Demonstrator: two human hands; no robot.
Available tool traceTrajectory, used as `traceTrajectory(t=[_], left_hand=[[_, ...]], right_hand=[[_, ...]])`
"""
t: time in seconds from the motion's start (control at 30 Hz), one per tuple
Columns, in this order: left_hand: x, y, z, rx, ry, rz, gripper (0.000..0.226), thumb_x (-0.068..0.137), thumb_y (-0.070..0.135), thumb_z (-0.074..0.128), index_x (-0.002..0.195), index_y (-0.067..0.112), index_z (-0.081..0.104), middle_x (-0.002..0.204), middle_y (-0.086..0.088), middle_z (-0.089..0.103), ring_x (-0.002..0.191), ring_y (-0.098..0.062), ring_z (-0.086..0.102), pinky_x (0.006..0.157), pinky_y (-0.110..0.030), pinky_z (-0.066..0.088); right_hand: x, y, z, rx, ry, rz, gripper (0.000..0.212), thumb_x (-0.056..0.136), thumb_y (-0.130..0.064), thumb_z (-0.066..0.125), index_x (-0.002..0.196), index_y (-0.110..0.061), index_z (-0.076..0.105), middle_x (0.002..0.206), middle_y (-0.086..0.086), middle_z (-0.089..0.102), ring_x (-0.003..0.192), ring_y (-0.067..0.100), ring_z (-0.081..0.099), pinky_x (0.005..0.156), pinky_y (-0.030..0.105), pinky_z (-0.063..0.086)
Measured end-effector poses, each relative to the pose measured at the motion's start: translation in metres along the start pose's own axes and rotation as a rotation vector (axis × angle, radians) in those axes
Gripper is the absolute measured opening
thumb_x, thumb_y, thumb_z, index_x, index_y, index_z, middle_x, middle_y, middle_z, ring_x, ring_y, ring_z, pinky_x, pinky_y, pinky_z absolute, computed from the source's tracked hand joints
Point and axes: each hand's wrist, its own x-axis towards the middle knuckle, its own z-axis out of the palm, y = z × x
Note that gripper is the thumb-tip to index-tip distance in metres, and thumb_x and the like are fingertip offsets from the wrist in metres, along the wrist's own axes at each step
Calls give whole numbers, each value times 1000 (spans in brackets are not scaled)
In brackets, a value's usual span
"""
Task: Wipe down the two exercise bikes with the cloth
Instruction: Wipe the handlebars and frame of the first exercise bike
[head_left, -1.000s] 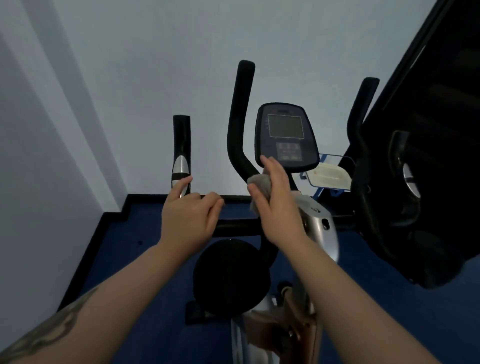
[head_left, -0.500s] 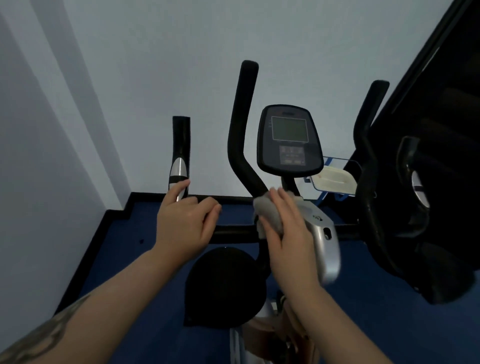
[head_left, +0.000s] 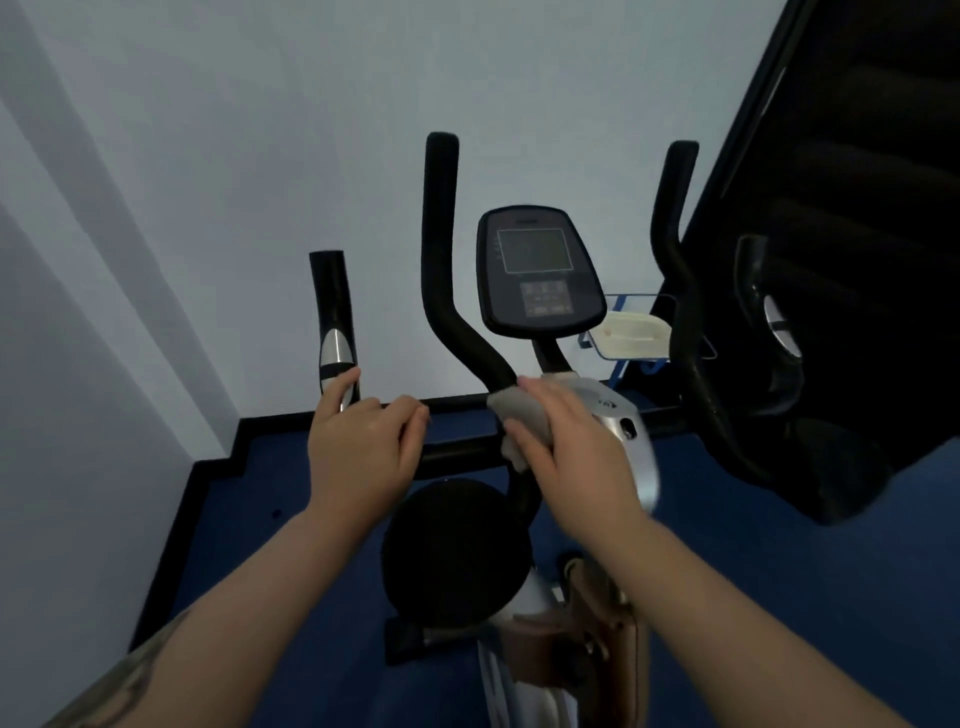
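An exercise bike stands in front of me, with a black console (head_left: 540, 273), tall black handlebars (head_left: 441, 249) and a silver stem cover (head_left: 631, 431). My right hand (head_left: 569, 452) holds a grey cloth (head_left: 514, 415) and presses it against the base of the left handlebar, where it meets the stem. My left hand (head_left: 361, 447) grips the black crossbar at its left end, below the short grip with a silver sensor (head_left: 335, 348). A second black machine (head_left: 831, 312) fills the right side.
White walls meet in a corner at the left, above a black skirting and blue floor (head_left: 779, 597). A white tray on a blue wire stand (head_left: 631, 332) sits behind the bike. The black flywheel cover (head_left: 457, 551) lies below my hands.
My right hand with the cloth slid down from just under the console to the base of the handlebar. My left hand kept its grip on the crossbar.
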Motion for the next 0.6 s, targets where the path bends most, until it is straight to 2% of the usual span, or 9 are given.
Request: traceTrajectory(t=[0.07,0.13,0.27,0.3,0.33,0.4,0.43,0.5,0.6], left_hand=[[0,1,-3,8,-17,9,37,95,25,46,70,12,70,47,-2,51,46,-21,50,107,-39,34],[0,2,-6,25,-49,27,35,94,24,47,70,13,70,47,-2,51,47,-20,50,108,-39,33],[6,2,-11,2,-146,67,31,92,25,52,66,17,69,46,3,52,47,-18,52,105,-42,36],[8,3,-11,-15,-186,90,31,93,27,52,68,17,68,46,3,53,47,-18,53,96,-41,42],[10,4,-11,-30,-231,121,31,96,31,52,72,18,68,47,3,54,47,-19,54,80,-36,47],[16,7,-9,-28,-331,146,33,101,39,45,83,20,64,52,3,57,48,-20,56,51,-28,36],[18,8,-9,-12,-355,138,36,102,43,38,84,21,62,52,3,56,47,-21,56,46,-28,31],[17,8,-10,18,-337,131,45,101,46,29,79,20,58,48,3,53,42,-21,53,40,-27,30],[13,11,-12,-13,-277,119,48,98,42,29,68,17,57,39,4,44,31,-20,43,36,-22,23]], right_hand=[[15,-4,-2,76,-38,71,32,99,-37,51,129,-28,54,120,-9,59,111,12,54,95,34,46],[11,-4,-4,144,-59,90,34,99,-34,52,132,-28,51,120,-9,58,112,10,53,97,38,45],[-19,6,-23,186,-137,53,52,95,-27,59,141,-41,37,133,-19,47,119,-6,46,103,22,41],[-20,8,-29,145,-109,60,57,95,-26,60,142,-45,34,134,-22,45,121,-7,45,106,20,39],[-19,10,-32,41,-52,46,61,94,-24,61,144,-45,33,136,-21,45,123,-5,44,112,24,34],[-16,11,-32,-293,14,-21,57,95,-25,59,146,-35,36,143,-12,44,132,5,41,123,38,8],[-16,10,-30,-394,-10,-33,51,97,-32,54,146,-32,38,146,-10,42,136,7,38,122,40,-3],[-21,10,-21,-412,-82,9,50,100,-48,33,146,-30,39,152,-12,35,141,4,29,119,37,-15],[-16,13,-10,-399,-44,54,59,99,-50,12,142,-29,46,149,-13,41,140,3,30,118,33,-15]])
